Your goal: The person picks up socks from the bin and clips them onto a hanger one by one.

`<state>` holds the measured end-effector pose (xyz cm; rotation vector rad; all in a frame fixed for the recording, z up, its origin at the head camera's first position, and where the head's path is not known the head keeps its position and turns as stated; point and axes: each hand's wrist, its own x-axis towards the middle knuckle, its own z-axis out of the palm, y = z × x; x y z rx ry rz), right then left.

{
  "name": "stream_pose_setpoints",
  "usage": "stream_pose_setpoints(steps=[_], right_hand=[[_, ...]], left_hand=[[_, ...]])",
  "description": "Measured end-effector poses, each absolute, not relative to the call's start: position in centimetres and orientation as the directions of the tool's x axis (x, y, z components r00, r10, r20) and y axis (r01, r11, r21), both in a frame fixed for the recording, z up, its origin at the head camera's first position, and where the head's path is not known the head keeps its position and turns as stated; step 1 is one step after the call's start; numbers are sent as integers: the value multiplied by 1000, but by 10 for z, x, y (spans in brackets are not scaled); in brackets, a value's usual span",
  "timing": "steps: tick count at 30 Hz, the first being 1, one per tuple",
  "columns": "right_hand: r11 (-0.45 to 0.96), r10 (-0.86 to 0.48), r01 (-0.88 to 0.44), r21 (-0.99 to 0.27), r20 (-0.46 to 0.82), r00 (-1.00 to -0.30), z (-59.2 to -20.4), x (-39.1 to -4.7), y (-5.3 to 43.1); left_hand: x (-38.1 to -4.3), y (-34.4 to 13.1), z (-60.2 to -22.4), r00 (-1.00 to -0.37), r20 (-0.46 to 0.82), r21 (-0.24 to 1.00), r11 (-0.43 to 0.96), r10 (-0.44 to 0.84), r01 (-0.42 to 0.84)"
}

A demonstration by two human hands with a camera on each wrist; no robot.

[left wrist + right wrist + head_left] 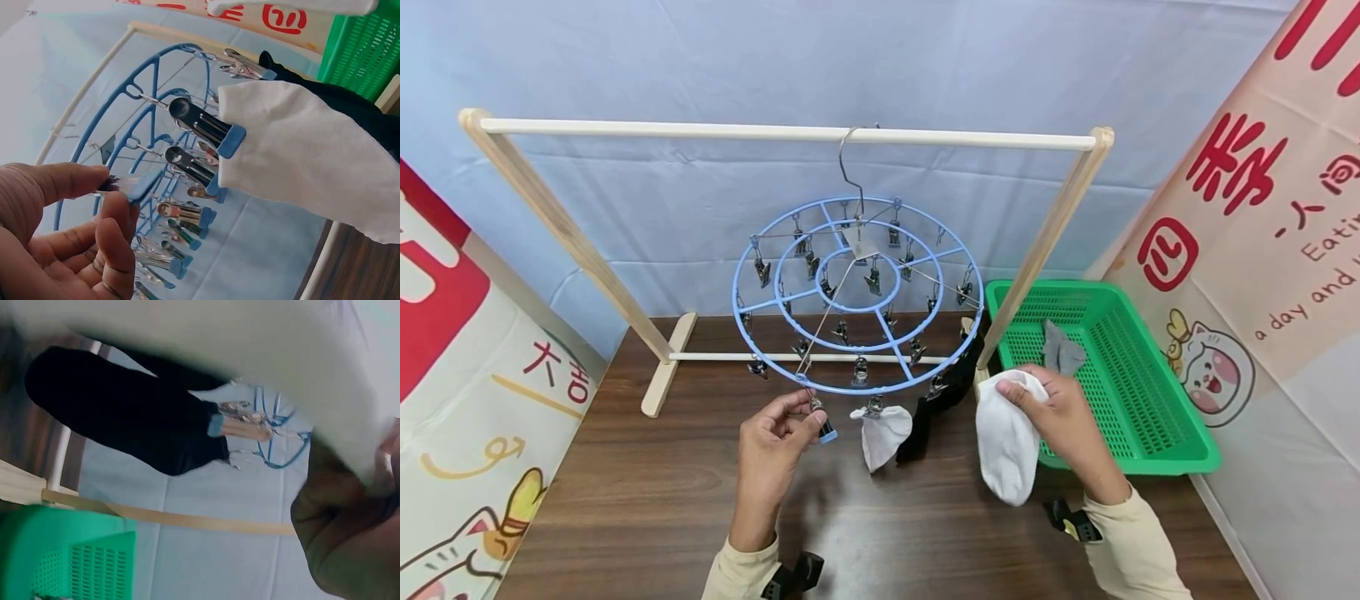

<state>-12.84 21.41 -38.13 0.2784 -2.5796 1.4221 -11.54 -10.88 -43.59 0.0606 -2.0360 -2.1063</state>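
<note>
A round blue clip hanger (735,292) hangs in the middle of the head view, ringed with dark clips. My left hand (767,446) pinches one blue-tipped clip (826,429) at its front edge between thumb and forefinger. In my right hand (1067,412) I grip a white sock (1009,450), its toe dangling down, to the right of the hanger. Another white sock (287,137) is held by two clips just beside the left hand. Black socks (119,409) hang from clips at the hanger's right side. The right wrist view is partly covered by blurred white fabric.
A wooden rack with a white crossbar (685,130) carries the hanger. Right of it sits a green basket (1202,454) with a grey sock (1062,350) inside. Printed cloths stand on both sides of the brown table (625,492).
</note>
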Motion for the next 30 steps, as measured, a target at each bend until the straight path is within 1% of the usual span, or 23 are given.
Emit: stream_pose_setpoints(steps=[3, 7, 14, 16, 22, 26, 30], right_hand=[[498, -95, -253, -829, 238, -967, -386, -127, 209], [479, -131, -265, -837, 230, -964, -407, -131, 210], [374, -238, -245, -895, 162, -958, -421, -129, 198], [382, -258, -237, -893, 143, -956, -422, -127, 193], [465, -319, -236, -853, 87, -944, -424, -122, 178], [438, -369, -223, -871, 52, -928, -426, -118, 171], [390, -413, -236, -890, 61, -909, -428, -116, 164]], left_hand=[[-116, -109, -436, -979, 106, 993, -29, -177, 113], [-116, -108, -437, -980, 91, 994, -40, -174, 99], [-114, -107, -434, -991, 56, 990, -125, -122, 72], [-114, -106, -434, -993, 56, 989, -129, -108, 70], [-113, -106, -434, -994, 62, 989, -131, -90, 74], [-113, -106, -434, -994, 73, 989, -123, -83, 82], [-113, -105, -434, -993, 82, 989, -119, -79, 91]])
